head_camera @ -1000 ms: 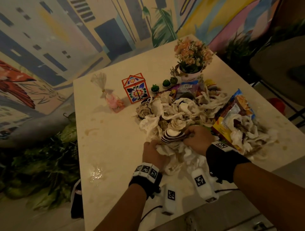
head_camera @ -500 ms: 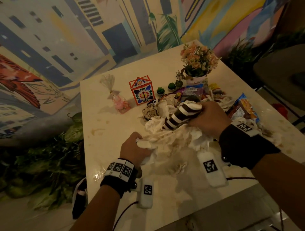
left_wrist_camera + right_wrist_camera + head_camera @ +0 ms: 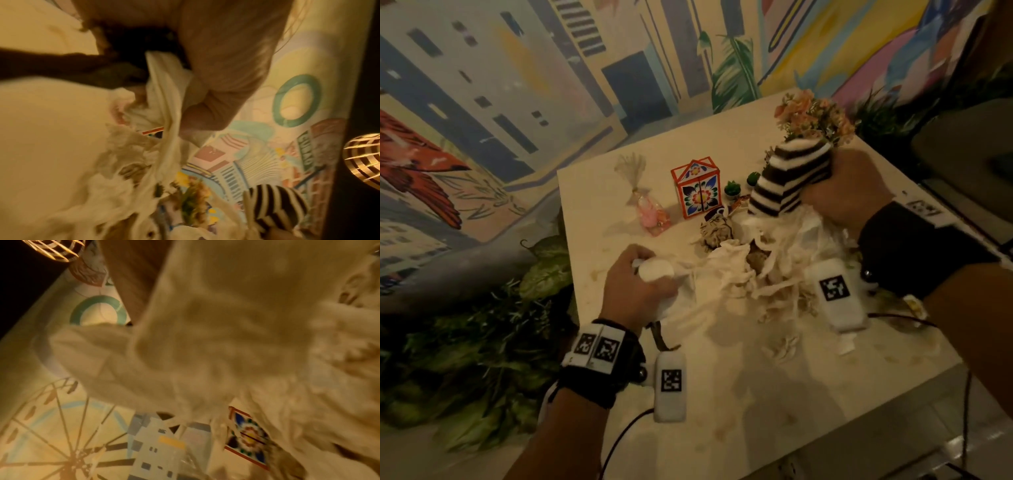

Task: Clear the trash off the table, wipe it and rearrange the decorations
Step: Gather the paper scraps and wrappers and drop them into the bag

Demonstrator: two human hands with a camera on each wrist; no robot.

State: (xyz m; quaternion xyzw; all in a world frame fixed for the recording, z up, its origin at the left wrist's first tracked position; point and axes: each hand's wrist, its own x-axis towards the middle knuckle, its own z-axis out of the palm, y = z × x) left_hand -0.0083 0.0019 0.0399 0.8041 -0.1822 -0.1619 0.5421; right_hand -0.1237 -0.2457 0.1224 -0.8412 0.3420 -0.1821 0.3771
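A heap of crumpled white tissues (image 3: 763, 274) covers the middle of the pale table (image 3: 750, 394). My left hand (image 3: 643, 277) grips a wad of those tissues (image 3: 164, 91) at the heap's left edge. My right hand (image 3: 839, 192) is raised over the heap and holds a brown-and-white striped cloth (image 3: 787, 181), seen also in the left wrist view (image 3: 273, 204); tissue strands hang beneath it. Behind stand a red flower-patterned box (image 3: 698, 188), a pink candy bag (image 3: 650, 212), small green cactus pots (image 3: 732, 188) and a pot of peach flowers (image 3: 815, 116). The right wrist view is blurred pale tissue (image 3: 226, 337).
A painted mural wall (image 3: 517, 85) runs behind the table. Leafy green plants (image 3: 465, 359) fill the floor to the left. A dark chair (image 3: 969, 144) stands at the right. Small tissue scraps (image 3: 784, 346) lie on the near part of the table.
My right hand has lifted the striped cloth up out of the heap and away toward the flowers. My left hand has pulled a wad of tissues to the left.
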